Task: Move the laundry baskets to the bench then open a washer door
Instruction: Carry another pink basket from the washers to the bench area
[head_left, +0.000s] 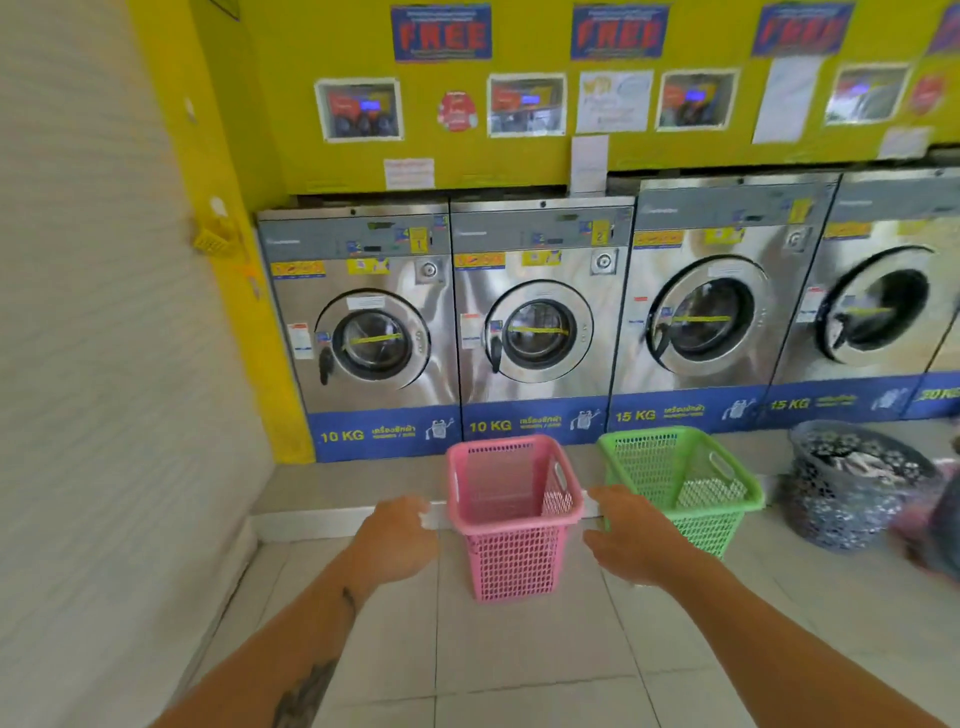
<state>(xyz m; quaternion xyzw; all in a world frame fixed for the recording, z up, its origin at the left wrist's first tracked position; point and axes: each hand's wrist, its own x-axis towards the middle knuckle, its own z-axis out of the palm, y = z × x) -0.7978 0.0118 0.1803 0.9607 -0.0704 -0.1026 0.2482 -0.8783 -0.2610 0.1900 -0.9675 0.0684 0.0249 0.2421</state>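
From the head camera, a pink laundry basket (511, 514) stands upright and empty on the tiled floor (545, 649), just in front of a low step below a row of steel front-loading washers. Just to its right, close beside it, stands a green laundry basket (680, 480), also upright, with something pale lying in its bottom. Further right is a dark patterned basket (852, 483) heaped with clothes.

The left hand (397, 540) hovers near the pink basket's left rim and the right hand (631, 535) near its right rim; neither touches it. Both hands have their fingers loosely spread, holding nothing.

Behind the pink basket are two washers marked 10 KG; the left washer door (374, 340) and its neighbour's door (540, 332) are closed. The two 15 KG washers to the right have doors standing ajar.
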